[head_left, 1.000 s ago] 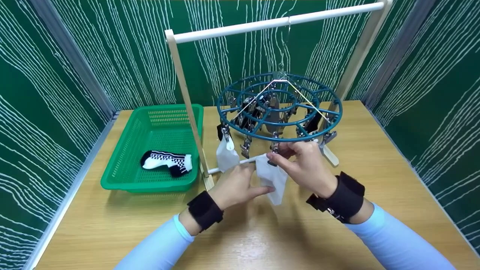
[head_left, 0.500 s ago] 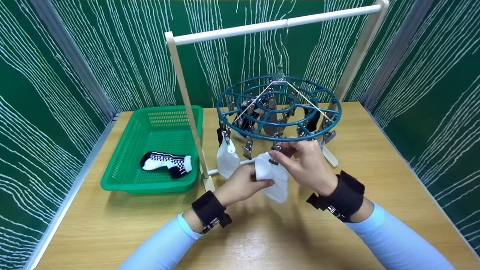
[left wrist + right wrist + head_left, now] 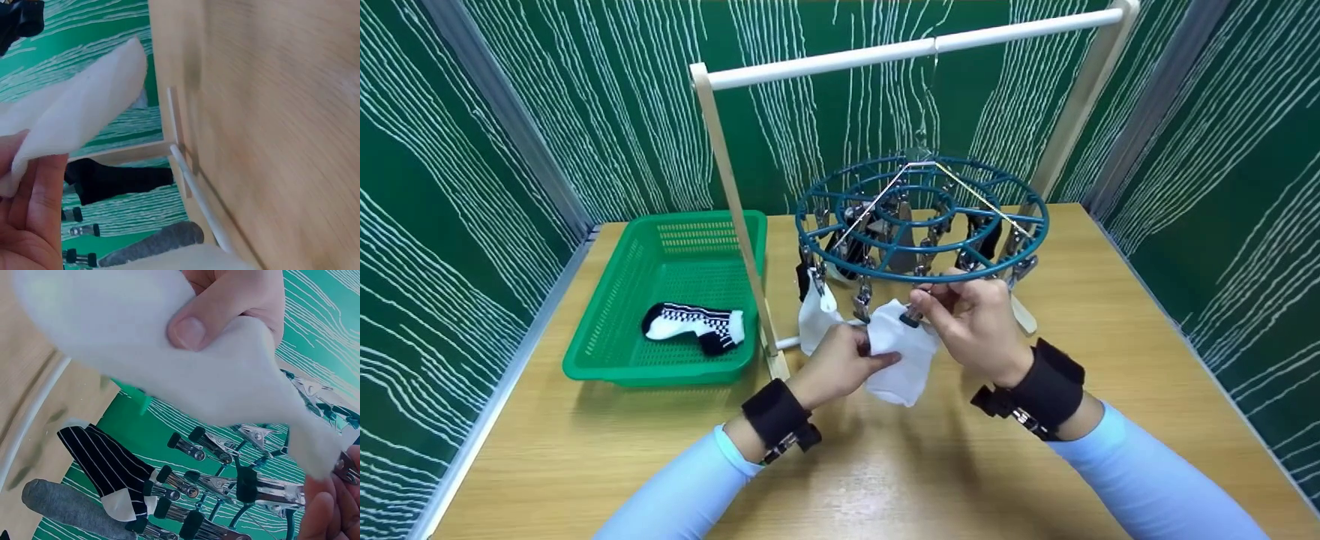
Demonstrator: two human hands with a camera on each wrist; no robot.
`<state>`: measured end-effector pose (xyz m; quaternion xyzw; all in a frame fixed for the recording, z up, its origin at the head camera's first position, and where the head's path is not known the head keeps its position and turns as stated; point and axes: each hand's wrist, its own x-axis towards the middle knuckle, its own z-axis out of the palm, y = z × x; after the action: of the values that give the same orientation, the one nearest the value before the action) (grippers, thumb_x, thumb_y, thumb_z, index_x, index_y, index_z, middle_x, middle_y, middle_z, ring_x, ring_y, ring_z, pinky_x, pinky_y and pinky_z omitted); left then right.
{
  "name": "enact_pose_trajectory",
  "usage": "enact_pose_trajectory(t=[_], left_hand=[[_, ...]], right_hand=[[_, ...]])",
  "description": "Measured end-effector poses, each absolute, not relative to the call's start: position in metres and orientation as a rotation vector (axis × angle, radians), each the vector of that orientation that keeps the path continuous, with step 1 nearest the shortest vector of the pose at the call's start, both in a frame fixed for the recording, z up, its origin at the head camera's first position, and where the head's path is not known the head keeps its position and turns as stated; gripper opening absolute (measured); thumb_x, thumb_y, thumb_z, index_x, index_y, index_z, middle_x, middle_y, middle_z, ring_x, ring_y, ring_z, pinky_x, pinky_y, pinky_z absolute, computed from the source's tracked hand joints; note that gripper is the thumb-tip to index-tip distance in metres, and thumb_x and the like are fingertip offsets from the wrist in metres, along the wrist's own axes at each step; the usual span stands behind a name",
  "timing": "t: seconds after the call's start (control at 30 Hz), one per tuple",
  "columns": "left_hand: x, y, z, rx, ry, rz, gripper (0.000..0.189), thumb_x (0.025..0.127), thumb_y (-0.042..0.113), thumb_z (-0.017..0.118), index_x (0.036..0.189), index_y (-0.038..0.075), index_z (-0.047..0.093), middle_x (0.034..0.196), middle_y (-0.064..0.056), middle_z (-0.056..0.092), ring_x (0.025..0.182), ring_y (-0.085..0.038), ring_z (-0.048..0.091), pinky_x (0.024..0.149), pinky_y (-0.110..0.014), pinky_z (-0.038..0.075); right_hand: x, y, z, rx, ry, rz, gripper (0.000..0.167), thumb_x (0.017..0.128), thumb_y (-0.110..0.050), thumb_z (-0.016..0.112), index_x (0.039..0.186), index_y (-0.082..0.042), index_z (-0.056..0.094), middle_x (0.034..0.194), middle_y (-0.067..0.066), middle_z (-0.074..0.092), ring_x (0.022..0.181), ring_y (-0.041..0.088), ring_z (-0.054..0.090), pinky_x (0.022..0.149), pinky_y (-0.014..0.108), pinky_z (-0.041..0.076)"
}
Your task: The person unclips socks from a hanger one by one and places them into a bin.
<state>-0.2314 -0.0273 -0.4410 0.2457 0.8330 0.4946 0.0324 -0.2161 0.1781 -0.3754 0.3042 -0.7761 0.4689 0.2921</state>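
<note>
A white sock [image 3: 906, 358] hangs below the near rim of a round teal clip hanger [image 3: 885, 276]. My left hand [image 3: 838, 364] pinches it between thumb and fingers, and the right wrist view shows that thumb lying on the sock [image 3: 140, 365]. Up at the sock's top edge, my right hand [image 3: 981, 326] holds a metal clip [image 3: 913, 313] between thumb and fingers. The clip's dark tip overlaps the sock in the head view. Just left of my left hand, another white sock [image 3: 815, 319] hangs from a clip.
A wooden stand with a white bar [image 3: 825, 61] carries the hanger. Striped, black and grey socks, including the grey sock [image 3: 73, 509], hang behind. On the left stands a green basket [image 3: 649, 369] holding a black-and-white sock [image 3: 694, 328]. Several clips dangle from the rings.
My left hand has turned and curled its fingers in on the white sock, which now shows wider. The right hand stays at the clip, and the hanger has swung slightly.
</note>
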Motion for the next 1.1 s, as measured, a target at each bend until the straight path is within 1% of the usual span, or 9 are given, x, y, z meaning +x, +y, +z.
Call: enact_pose_trajectory(t=[0.13, 0.27, 0.3, 0.37, 0.53, 0.7, 0.87, 1.0, 1.1], left_hand=[[-0.234, -0.03, -0.444, 0.805, 2.682, 1.465, 0.013, 0.099, 0.009, 0.077, 0.097, -0.004, 0.081, 0.091, -0.015, 0.081, 0.082, -0.016, 0.07, 0.073, -0.023, 0.057], [-0.237, -0.032, -0.449, 0.821, 2.808, 1.4, 0.01, 0.097, -0.001, 0.073, 0.091, -0.003, 0.08, 0.085, -0.013, 0.078, 0.079, -0.017, 0.067, 0.071, -0.027, 0.056], [-0.237, -0.032, -0.449, 0.819, 2.833, 1.381, 0.009, 0.096, -0.004, 0.071, 0.092, -0.003, 0.08, 0.086, -0.014, 0.078, 0.08, -0.02, 0.069, 0.073, -0.03, 0.058], [-0.236, -0.033, -0.45, 0.808, 2.852, 1.36, 0.017, 0.093, -0.009, 0.069, 0.102, -0.002, 0.082, 0.098, -0.017, 0.082, 0.089, -0.026, 0.076, 0.082, -0.036, 0.064], [-0.234, -0.035, -0.448, 0.81, 2.833, 1.328, 0.035, 0.091, -0.013, 0.065, 0.122, -0.002, 0.079, 0.116, -0.019, 0.081, 0.108, -0.035, 0.078, 0.096, -0.044, 0.064], [-0.23, -0.037, -0.442, 0.83, 2.819, 1.279, 0.035, 0.091, -0.013, 0.066, 0.124, -0.005, 0.077, 0.12, -0.02, 0.08, 0.113, -0.036, 0.077, 0.103, -0.044, 0.062], [-0.223, -0.043, -0.433, 0.912, 2.828, 1.26, 0.025, 0.098, -0.006, 0.067, 0.12, -0.007, 0.079, 0.116, -0.021, 0.081, 0.109, -0.036, 0.078, 0.1, -0.046, 0.064], [-0.219, -0.051, -0.424, 1.007, 2.89, 1.266, 0.02, 0.099, -0.003, 0.069, 0.115, -0.007, 0.081, 0.109, -0.022, 0.082, 0.099, -0.036, 0.08, 0.091, -0.045, 0.066], [-0.215, -0.061, -0.413, 0.996, 2.888, 1.277, 0.018, 0.099, -0.002, 0.07, 0.112, -0.006, 0.081, 0.108, -0.022, 0.082, 0.096, -0.035, 0.079, 0.087, -0.045, 0.067]], right_hand=[[-0.217, 0.178, -0.377, 0.834, -2.019, 1.236, 0.009, 0.092, 0.014, 0.076, 0.092, 0.005, 0.078, 0.077, 0.013, 0.077, 0.064, -0.002, 0.06, 0.06, 0.01, 0.049], [-0.217, 0.178, -0.376, 0.837, -2.015, 1.23, 0.009, 0.093, 0.012, 0.076, 0.091, 0.004, 0.079, 0.076, 0.013, 0.077, 0.064, -0.001, 0.061, 0.06, 0.01, 0.049], [-0.217, 0.178, -0.376, 0.836, -2.017, 1.227, 0.009, 0.093, 0.012, 0.076, 0.092, 0.004, 0.079, 0.075, 0.013, 0.077, 0.063, 0.0, 0.06, 0.06, 0.01, 0.048], [-0.217, 0.179, -0.376, 0.833, -2.021, 1.222, 0.01, 0.092, 0.013, 0.076, 0.092, 0.003, 0.079, 0.075, 0.012, 0.076, 0.063, 0.001, 0.059, 0.06, 0.01, 0.048], [-0.216, 0.179, -0.376, 0.837, -2.034, 1.216, 0.01, 0.09, 0.013, 0.078, 0.093, 0.003, 0.08, 0.074, 0.011, 0.075, 0.062, 0.002, 0.057, 0.058, 0.012, 0.045], [-0.215, 0.18, -0.374, 0.812, -2.119, 1.223, 0.006, 0.088, 0.005, 0.085, 0.094, 0.003, 0.082, 0.075, 0.008, 0.078, 0.062, 0.0, 0.06, 0.058, 0.011, 0.048], [-0.212, 0.18, -0.373, 0.774, -2.15, 1.25, 0.008, 0.088, 0.003, 0.087, 0.095, 0.002, 0.083, 0.076, 0.008, 0.08, 0.065, -0.001, 0.066, 0.062, 0.011, 0.054], [-0.211, 0.179, -0.374, 0.763, -2.125, 1.269, 0.009, 0.087, 0.006, 0.086, 0.095, 0.005, 0.082, 0.077, 0.011, 0.079, 0.066, -0.003, 0.067, 0.064, 0.01, 0.056], [-0.211, 0.179, -0.374, 0.758, -2.115, 1.28, 0.009, 0.086, 0.007, 0.086, 0.095, 0.006, 0.082, 0.078, 0.012, 0.08, 0.067, -0.002, 0.067, 0.065, 0.01, 0.056]])
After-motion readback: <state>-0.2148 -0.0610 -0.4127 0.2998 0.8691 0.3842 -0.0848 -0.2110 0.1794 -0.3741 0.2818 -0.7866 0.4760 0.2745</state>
